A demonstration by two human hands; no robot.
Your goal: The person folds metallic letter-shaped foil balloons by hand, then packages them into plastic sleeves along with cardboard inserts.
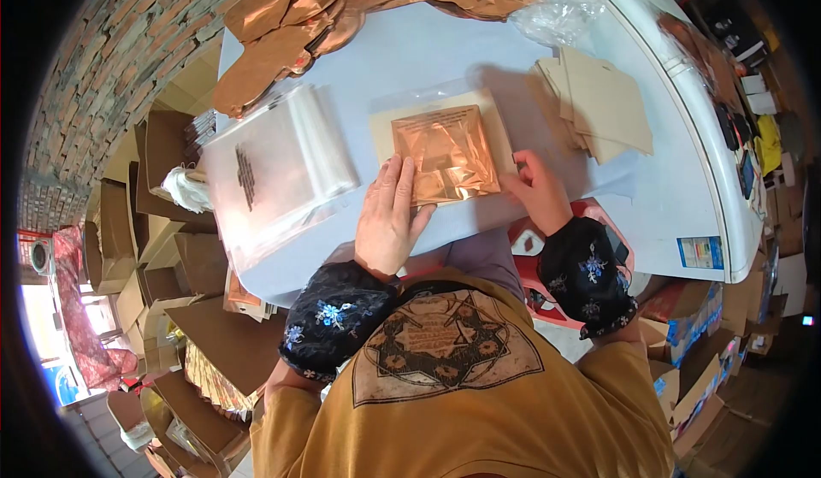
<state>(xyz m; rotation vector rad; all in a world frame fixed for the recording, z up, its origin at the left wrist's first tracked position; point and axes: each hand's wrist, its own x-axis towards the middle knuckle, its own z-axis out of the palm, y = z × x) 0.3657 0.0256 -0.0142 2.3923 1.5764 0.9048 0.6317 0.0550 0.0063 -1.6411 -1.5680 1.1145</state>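
A copper-coloured foil piece [466, 149], folded into a shiny square, lies on a beige card [496, 123]. Clear plastic film [428, 95] with faint print shows around them and sticks out past the card's far edge. My left hand [386, 217] lies flat with its fingers stretched over the foil's near left corner. At the card's right edge is my right hand [540, 191], its fingers curled in and thumb against them; what they pinch, if anything, is too small to tell. Left of my left hand lies a stack of clear plastic bags [274, 166].
Loose copper foil pieces [282, 42] spread along the table's far side. Crumpled clear plastic [560, 18] and a pile of beige cards [603, 102] are to the right. A red plastic stool [611, 221] stands below the table edge. Cardboard boxes [227, 341] crowd the left floor.
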